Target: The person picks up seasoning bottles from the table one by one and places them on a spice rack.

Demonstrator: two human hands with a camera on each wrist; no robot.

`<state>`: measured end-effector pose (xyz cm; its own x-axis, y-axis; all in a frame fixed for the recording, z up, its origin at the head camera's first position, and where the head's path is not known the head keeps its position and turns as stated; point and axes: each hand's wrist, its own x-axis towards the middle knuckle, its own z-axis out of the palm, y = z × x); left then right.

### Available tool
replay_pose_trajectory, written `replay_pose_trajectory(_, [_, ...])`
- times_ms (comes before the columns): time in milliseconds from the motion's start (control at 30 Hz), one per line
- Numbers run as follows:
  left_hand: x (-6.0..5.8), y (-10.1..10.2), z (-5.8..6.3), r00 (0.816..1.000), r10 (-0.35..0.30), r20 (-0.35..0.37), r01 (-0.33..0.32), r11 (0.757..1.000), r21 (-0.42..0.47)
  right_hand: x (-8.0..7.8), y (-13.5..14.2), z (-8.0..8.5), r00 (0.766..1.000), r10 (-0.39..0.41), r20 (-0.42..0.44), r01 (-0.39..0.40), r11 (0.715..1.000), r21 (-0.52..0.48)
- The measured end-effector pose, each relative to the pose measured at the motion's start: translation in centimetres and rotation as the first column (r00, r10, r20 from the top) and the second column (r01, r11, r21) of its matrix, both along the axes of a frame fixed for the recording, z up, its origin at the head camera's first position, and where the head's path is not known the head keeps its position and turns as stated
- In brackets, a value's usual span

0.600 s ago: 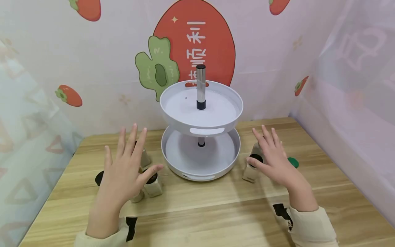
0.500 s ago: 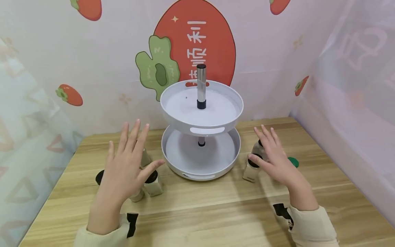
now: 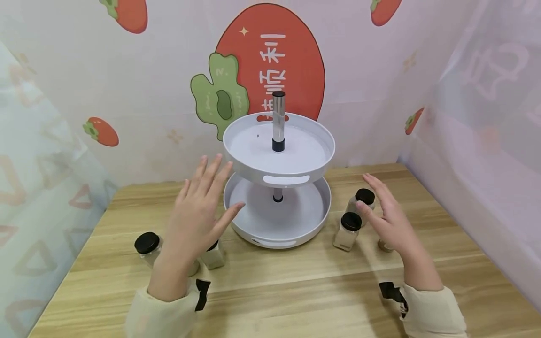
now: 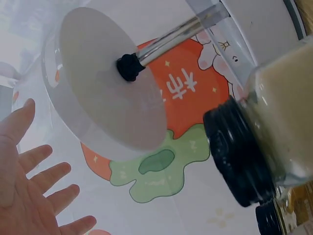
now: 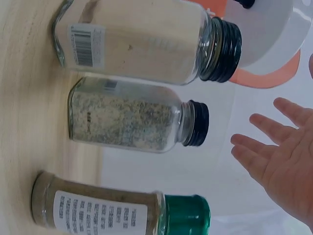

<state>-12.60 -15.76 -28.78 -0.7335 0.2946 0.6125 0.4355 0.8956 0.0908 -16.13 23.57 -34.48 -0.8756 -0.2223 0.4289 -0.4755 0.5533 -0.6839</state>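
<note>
My left hand (image 3: pixel 194 218) hovers over several spice jars at the left, fingers straight and thumb spread, holding nothing. A black-capped jar of pale powder (image 4: pixel 288 112) shows close by in the left wrist view. Half covered by this hand in the head view is a square jar (image 3: pixel 214 257). My right hand (image 3: pixel 392 225) is raised beside the jars at the right, its fingers extended and nothing in its grasp. There stand a jar of beige powder (image 5: pixel 137 44), a jar of flaky seasoning (image 5: pixel 127 115) and a green-capped shaker bottle (image 5: pixel 102 205), mostly hidden by the hand in the head view.
Between the hands stands a two-tier round tray, its upper tier (image 3: pixel 253 155) and lower tier (image 3: pixel 253 220) joined by a metal post (image 3: pixel 278 117). One black-lidded jar (image 3: pixel 147 244) sits at the far left of the wooden table (image 3: pixel 287 291). Printed cloth (image 3: pixel 160 94) hangs behind.
My left hand has shifted right and a little upward, nearer the tray. The right hand has turned more edge-on and moved slightly right, now covering the green cap. The jars stay put.
</note>
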Motion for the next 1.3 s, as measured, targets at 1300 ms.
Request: replay_pose_trajectory(1300, [-3.0, 2.8, 0.0, 0.997, -0.065, -0.040, 0.066, 0.998, 0.019, -0.9, 10.8, -6.3, 0.917, 0.282, 0.282, -0.181, 0.925, -0.335])
